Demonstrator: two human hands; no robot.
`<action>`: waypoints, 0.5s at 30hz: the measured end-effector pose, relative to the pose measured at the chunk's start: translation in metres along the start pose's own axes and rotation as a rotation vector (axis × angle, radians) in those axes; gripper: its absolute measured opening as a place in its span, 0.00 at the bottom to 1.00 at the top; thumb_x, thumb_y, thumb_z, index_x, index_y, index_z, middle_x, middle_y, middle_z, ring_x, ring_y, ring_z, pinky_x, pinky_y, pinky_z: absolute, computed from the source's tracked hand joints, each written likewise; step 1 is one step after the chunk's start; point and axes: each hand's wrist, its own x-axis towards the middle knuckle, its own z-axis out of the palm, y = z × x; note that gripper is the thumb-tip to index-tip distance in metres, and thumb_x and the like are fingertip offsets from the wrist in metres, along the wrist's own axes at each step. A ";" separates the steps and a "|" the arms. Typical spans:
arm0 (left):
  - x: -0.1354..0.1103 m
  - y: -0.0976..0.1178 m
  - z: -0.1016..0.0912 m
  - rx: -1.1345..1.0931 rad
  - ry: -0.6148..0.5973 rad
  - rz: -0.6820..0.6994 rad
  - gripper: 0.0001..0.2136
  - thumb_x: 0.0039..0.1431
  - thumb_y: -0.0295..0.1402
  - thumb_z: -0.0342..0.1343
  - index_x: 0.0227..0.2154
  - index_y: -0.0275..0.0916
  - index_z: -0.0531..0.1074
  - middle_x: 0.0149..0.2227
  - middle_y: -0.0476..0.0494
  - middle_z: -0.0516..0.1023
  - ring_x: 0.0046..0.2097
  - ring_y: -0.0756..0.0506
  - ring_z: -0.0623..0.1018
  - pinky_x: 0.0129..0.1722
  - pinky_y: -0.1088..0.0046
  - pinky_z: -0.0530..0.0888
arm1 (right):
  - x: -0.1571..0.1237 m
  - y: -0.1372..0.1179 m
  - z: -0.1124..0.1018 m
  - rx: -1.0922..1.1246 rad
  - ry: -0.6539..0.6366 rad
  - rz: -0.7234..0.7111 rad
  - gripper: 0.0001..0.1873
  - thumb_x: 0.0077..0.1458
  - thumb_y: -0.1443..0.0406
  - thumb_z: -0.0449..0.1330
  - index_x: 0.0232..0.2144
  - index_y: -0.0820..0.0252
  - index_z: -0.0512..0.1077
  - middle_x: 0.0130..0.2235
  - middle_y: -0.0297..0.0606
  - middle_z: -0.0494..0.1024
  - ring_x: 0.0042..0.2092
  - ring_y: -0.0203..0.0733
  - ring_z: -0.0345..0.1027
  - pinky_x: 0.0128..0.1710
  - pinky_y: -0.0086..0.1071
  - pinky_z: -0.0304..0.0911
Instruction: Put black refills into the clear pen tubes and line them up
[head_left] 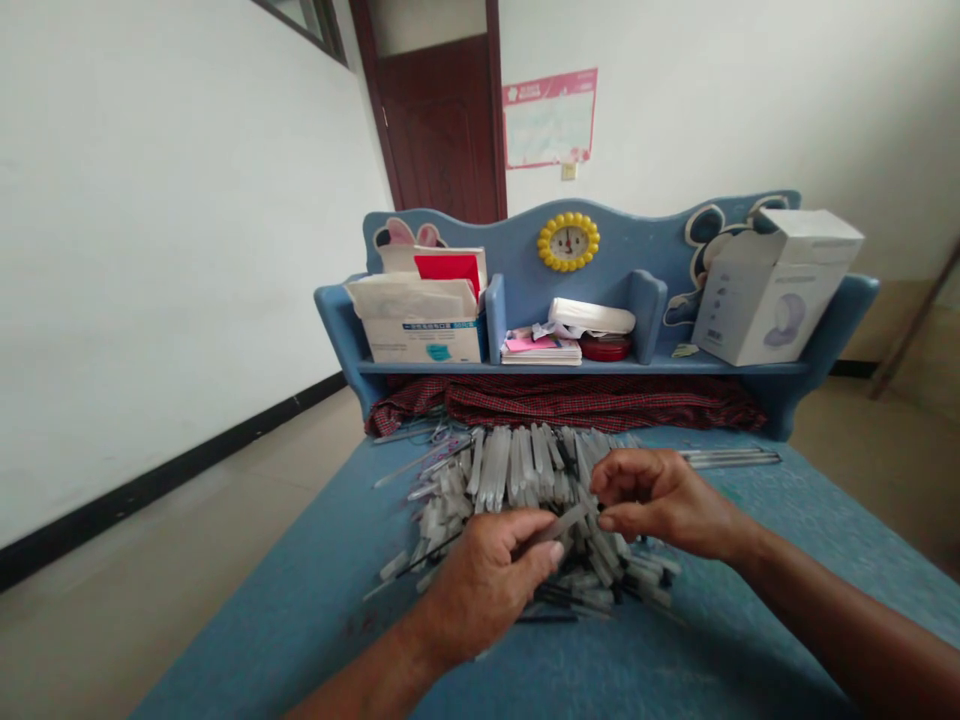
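My left hand is closed, with thumb and fingers pinching a slim translucent plastic piece that looks like a pen barrel. Its far end points up and right, toward my right hand. The fingers of my right hand are pinched together at that end, by a small dark tip; what they grip is too small to make out. Under and beyond both hands lies a heap of similar translucent pen barrels, several lined up side by side at the back. Thin black rods like pen refills stick out among them.
A blue table carries the heap. Several slim rods lie beyond my right wrist. Behind are a checked cloth and a blue shelf with a mask box, papers, a white carton and a yellow clock.
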 end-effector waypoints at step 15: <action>0.001 0.004 -0.001 0.129 -0.022 0.075 0.11 0.59 0.33 0.47 0.31 0.35 0.73 0.23 0.53 0.64 0.25 0.53 0.65 0.25 0.79 0.61 | -0.004 -0.005 0.002 -0.288 0.037 -0.259 0.06 0.45 0.66 0.66 0.28 0.65 0.76 0.27 0.37 0.76 0.27 0.33 0.67 0.25 0.25 0.63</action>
